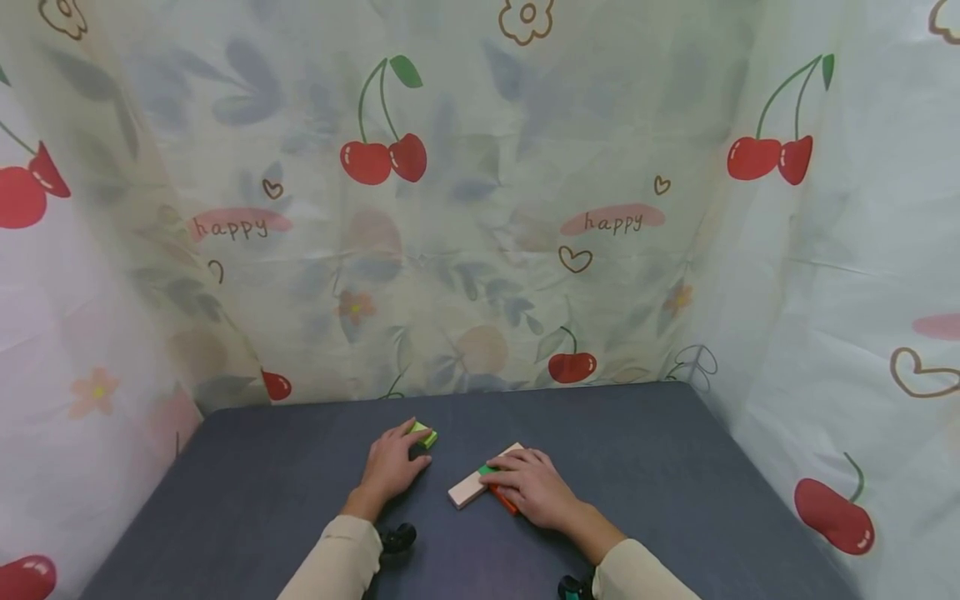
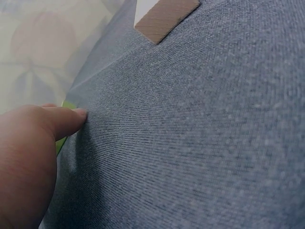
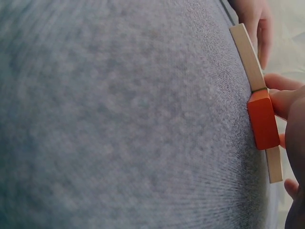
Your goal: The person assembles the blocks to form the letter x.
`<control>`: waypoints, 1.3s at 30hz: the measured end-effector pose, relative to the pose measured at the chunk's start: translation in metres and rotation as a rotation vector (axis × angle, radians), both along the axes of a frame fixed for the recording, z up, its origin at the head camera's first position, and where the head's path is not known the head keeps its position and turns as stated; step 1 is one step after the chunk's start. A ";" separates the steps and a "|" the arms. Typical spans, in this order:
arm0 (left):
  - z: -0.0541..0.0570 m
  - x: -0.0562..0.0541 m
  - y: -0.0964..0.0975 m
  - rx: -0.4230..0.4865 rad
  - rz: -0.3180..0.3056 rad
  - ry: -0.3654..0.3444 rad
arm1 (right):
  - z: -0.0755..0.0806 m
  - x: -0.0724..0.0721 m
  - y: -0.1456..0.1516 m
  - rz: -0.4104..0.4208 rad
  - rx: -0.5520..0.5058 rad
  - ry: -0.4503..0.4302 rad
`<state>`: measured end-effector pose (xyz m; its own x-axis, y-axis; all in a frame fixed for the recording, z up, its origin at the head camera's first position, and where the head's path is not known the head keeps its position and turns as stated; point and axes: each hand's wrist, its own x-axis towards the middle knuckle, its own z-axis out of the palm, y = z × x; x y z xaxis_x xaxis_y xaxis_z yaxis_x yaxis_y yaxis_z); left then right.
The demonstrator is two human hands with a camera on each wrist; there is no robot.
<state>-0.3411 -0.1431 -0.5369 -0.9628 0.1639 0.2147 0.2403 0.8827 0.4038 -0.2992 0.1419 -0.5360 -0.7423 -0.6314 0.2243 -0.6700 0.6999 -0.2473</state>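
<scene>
My left hand (image 1: 390, 461) lies over a yellow-green block (image 1: 424, 435), a finger across its top and the thumb apart from it on the near side. In the left wrist view, a digit partly hides the yellow-green block (image 2: 59, 144). My right hand (image 1: 536, 487) rests its outstretched fingers on a green block (image 1: 486, 471), between pale wooden lengths (image 1: 467, 490) that run slantwise. An orange-red block (image 1: 504, 500) sticks out toward me from under that hand. The right wrist view shows the orange block (image 3: 263, 124) against the pale wood (image 3: 248, 57), fingers behind.
Everything lies on a dark grey-blue cloth-covered table (image 1: 285, 492). A pale curtain (image 1: 465, 250) printed with cherries and hearts hangs behind and along both sides. Black wrist devices (image 1: 397, 538) sit at the sleeve cuffs.
</scene>
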 end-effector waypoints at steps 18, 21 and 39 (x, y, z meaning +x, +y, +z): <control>-0.004 0.001 -0.001 0.033 0.020 0.045 | -0.001 -0.001 -0.001 -0.007 0.000 -0.021; -0.005 0.001 -0.001 0.048 0.026 0.055 | -0.001 -0.002 -0.001 -0.010 0.003 -0.026; -0.006 0.001 -0.005 -0.008 0.053 0.115 | -0.001 0.000 -0.001 -0.011 -0.004 -0.021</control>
<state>-0.3397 -0.1484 -0.5424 -0.9394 0.1154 0.3228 0.2372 0.8987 0.3690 -0.2997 0.1406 -0.5368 -0.7535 -0.6227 0.2110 -0.6573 0.7059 -0.2640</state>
